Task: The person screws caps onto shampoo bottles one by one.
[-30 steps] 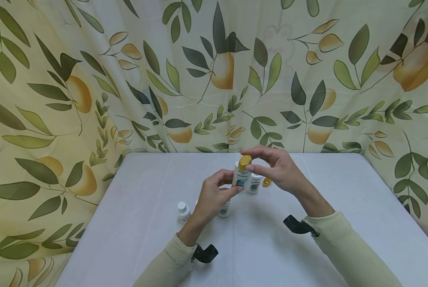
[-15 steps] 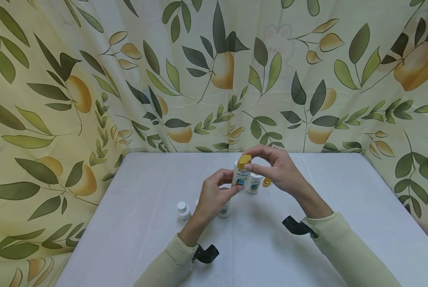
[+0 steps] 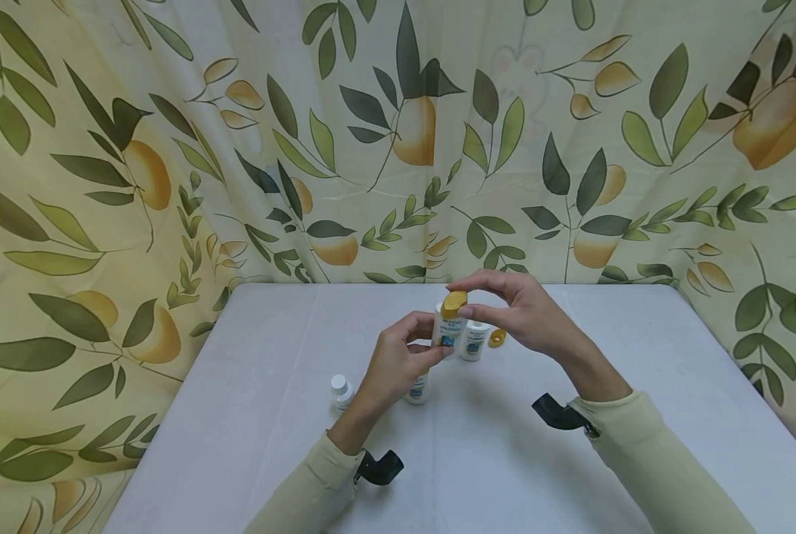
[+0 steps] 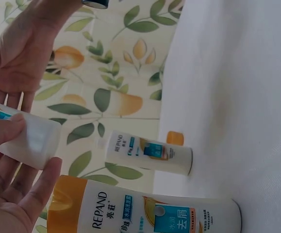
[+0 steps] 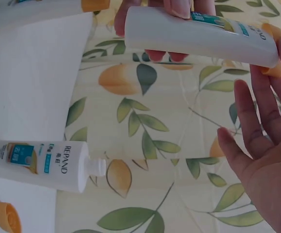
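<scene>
My left hand point(image 3: 404, 356) grips a white shampoo bottle point(image 5: 193, 36) around its body, holding it up above the table. On its top sits a yellow cap point(image 3: 454, 303), which my right hand point(image 3: 514, 311) pinches between thumb and fingers. Just behind the held bottle stands a second shampoo bottle point(image 5: 38, 165), its bare neck showing with no cap. A loose yellow cap point(image 5: 7, 217) lies on the table beside that one. Below my left hand, a third shampoo bottle point(image 4: 150, 208) stands upright with its yellow cap on.
A small bottle with a white cap point(image 3: 341, 391) stands left of my left forearm, partly covered by it. The white-covered table point(image 3: 251, 445) reaches back to a leaf-and-fruit patterned curtain point(image 3: 371, 222). Black wrist cameras point(image 3: 380, 468) sit at both cuffs.
Both hands stay on the held bottle and its cap. My right wrist has shifted slightly right, and the cap looks turned a little. The standing bottles have not moved.
</scene>
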`<state>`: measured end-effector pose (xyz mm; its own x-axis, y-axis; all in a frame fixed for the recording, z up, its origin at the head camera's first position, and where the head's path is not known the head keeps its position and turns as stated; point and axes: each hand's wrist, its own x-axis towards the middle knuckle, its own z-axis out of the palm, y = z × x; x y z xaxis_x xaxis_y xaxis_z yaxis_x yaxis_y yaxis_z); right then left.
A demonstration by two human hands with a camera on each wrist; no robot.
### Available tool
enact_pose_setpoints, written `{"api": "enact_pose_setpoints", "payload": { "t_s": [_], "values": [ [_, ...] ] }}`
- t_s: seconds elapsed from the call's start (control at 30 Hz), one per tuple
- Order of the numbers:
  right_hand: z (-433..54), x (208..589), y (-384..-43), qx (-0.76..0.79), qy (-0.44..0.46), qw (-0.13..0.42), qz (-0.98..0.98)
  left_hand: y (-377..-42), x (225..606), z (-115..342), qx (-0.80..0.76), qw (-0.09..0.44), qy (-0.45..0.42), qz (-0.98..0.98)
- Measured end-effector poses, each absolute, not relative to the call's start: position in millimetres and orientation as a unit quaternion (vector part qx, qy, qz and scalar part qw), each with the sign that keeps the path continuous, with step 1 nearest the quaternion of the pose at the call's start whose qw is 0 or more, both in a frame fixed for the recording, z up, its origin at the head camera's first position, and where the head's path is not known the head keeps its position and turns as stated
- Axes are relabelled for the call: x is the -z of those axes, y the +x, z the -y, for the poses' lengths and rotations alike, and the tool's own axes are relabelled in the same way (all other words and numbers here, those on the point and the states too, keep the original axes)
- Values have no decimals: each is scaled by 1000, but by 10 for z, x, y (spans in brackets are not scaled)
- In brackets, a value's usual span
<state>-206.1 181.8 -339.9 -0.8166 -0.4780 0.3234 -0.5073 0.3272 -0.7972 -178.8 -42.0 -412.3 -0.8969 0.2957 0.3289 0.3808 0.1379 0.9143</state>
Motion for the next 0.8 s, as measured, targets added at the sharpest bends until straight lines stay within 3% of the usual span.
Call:
{"api": "enact_pose_setpoints", "payload": {
  "t_s": [0.3,0.8],
  "values": [
    [-1798,3423,-2043,-486,305,57,817,-1780,4126,409,614,35,-231,754],
    [-1747,3461,-2015,-495,298,77,813,-1755,4166,391,622,52,-216,751]
  ]
}}
